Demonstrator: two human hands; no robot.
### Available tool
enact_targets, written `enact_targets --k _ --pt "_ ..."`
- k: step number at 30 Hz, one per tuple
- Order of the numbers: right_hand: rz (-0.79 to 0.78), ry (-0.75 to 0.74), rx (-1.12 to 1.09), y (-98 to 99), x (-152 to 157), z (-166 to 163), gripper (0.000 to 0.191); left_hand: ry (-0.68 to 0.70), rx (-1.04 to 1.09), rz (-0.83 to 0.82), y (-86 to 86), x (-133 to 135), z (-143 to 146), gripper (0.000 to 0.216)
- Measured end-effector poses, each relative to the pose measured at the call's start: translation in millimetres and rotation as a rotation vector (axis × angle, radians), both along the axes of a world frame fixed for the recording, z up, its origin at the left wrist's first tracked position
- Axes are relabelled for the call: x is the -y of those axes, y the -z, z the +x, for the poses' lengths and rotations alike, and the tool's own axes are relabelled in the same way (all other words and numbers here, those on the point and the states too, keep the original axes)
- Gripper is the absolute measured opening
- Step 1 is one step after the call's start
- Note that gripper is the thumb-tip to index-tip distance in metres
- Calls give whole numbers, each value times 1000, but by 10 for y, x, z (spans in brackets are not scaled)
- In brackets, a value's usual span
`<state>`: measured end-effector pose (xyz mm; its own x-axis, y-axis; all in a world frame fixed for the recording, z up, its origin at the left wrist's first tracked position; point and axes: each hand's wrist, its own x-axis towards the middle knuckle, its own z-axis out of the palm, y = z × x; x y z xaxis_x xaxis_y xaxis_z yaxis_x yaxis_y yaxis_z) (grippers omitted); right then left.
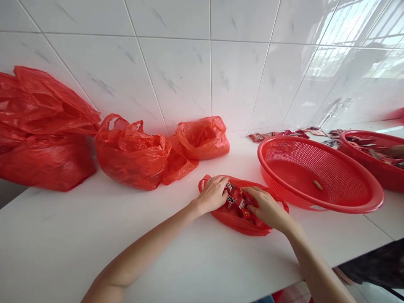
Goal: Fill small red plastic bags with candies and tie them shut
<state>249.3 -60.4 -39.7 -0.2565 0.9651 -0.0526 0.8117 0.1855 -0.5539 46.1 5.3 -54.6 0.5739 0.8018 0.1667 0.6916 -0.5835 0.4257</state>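
Note:
A small red plastic bag [233,221] lies flat on the white counter [94,235], open at the top, with several red wrapped sweets [238,201] showing inside. My left hand [213,194] rests on the bag's left side, fingers curled into the opening on the sweets. My right hand [268,209] lies on the bag's right side, its fingers bent and pressed on the sweets and the plastic. Just right of my hands stands a red mesh basket [372,185] holding one small tan sweet [318,184].
Three fuller red plastic bags [132,155] [202,136] [44,130] sit along the tiled wall at left and centre. A second red basket [350,136] with wrapped sweets stands far right, loose sweets [277,134] behind. The counter's front edge runs at lower right.

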Motion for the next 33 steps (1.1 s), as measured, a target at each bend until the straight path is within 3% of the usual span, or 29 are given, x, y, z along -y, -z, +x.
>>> enact_targets --k 7,11,17,21,29,33 --pt "-3 -70 15 -19 -282 26 43 -91 16 -32 34 -114 -32 44" --pt "37 -102 -52 3 -425 5 40 -122 123 34 47 -158 -69 45" --pt "72 -6 -213 133 -450 45 37 -21 360 -19 -152 -52 -112 26" --pt "113 41 -449 214 -464 117 35 68 468 -132 -260 10 -100 18" --pt "123 70 -716 144 -397 131 29 148 101 -309 -163 22 -103 31" --pt "87 85 -852 132 -360 128 33 203 -36 -378 -231 50 -138 71"
